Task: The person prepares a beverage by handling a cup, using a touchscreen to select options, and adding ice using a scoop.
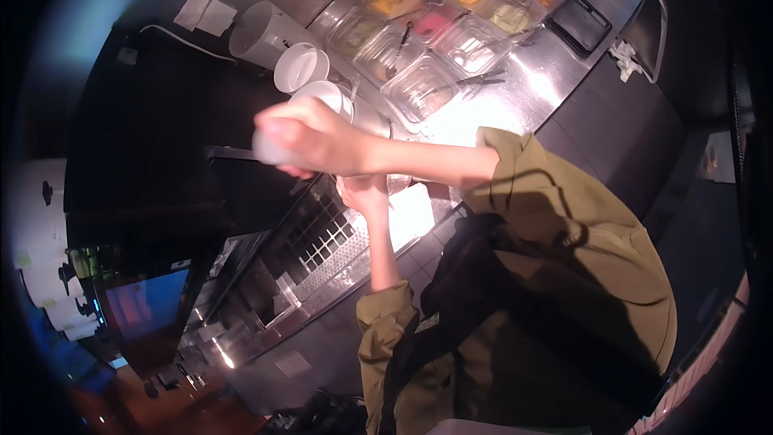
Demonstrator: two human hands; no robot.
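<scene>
My right hand [320, 139] is raised over the counter, its fingers closed around a whitish translucent object [269, 146] that is blurred; its kind cannot be told. Below that forearm, my left hand [363, 192] is bent at the counter beside a clear container [398, 182], mostly hidden behind my right arm. Whether the left fingers hold that container cannot be told. Behind my right hand stand white round tubs [302, 66]. A bright white sheet or board [412, 211] lies to the right of my left wrist.
Clear food containers [421, 87] with colourful fillings and utensils fill the upper steel counter [531, 72]. A black tray [578, 24] sits at its right. Below my left hand are a black grid [326, 248] and perforated metal. A screen [148, 302] stands at lower left.
</scene>
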